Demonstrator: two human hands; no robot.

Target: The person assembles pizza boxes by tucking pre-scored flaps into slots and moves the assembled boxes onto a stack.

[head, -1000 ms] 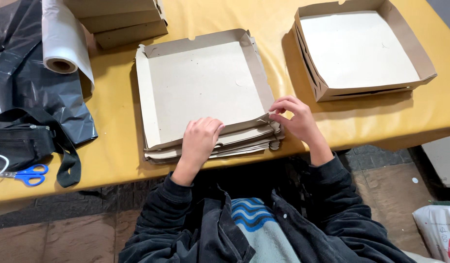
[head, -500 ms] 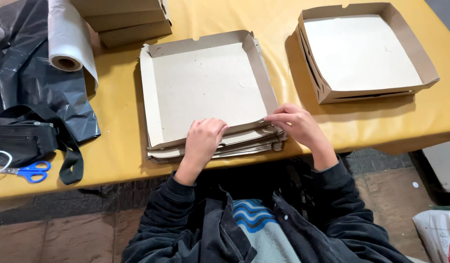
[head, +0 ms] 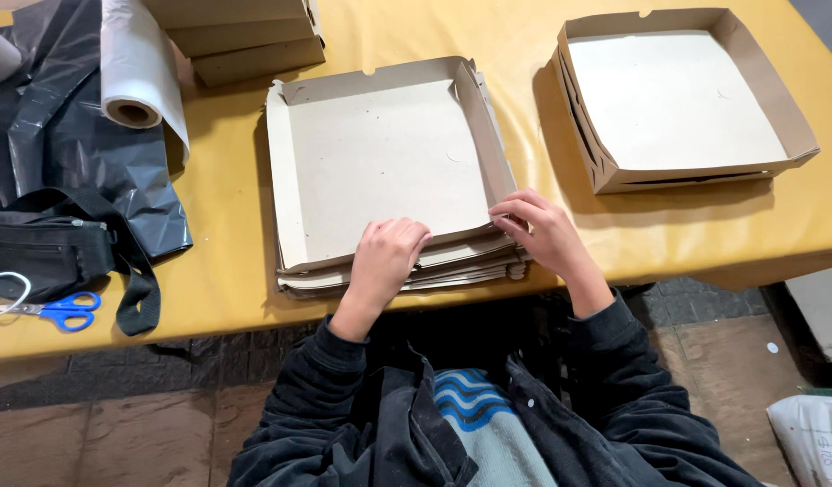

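The head view looks down on a yellow table [head: 542, 36] with the person's dark sleeves at the bottom edge.

A stack [head: 389, 171] of flat cardboard trays lies at the near edge of the table, in front of the person. The top tray is partly shaped, its left, far and right walls turned up.

The left hand [head: 387, 257] rests on the near edge of the top tray, fingers curled down and pressing on the cardboard flap there; the knuckles face the camera, so whether the fingertips pinch the flap cannot be told.

The right hand [head: 540, 230] sits at the near right corner of the stack. Its fingers are bent and close together, their tips touching the corner of the top tray where the right wall meets the near edge. The thumb is hidden under the hand.

To the right, well apart from the stack, stand folded trays [head: 677, 99], nested one in another with all four walls up.

At the far edge, left of centre, lie more cardboard pieces [head: 240, 32]. Beside them a roll [head: 137, 72] of pale plastic film rests on a black plastic sheet [head: 64, 171]. A black bag [head: 46, 257] with a strap lies on the left, and blue scissors [head: 60, 311] lie near the table's front edge, just beside a white cord [head: 10, 289].
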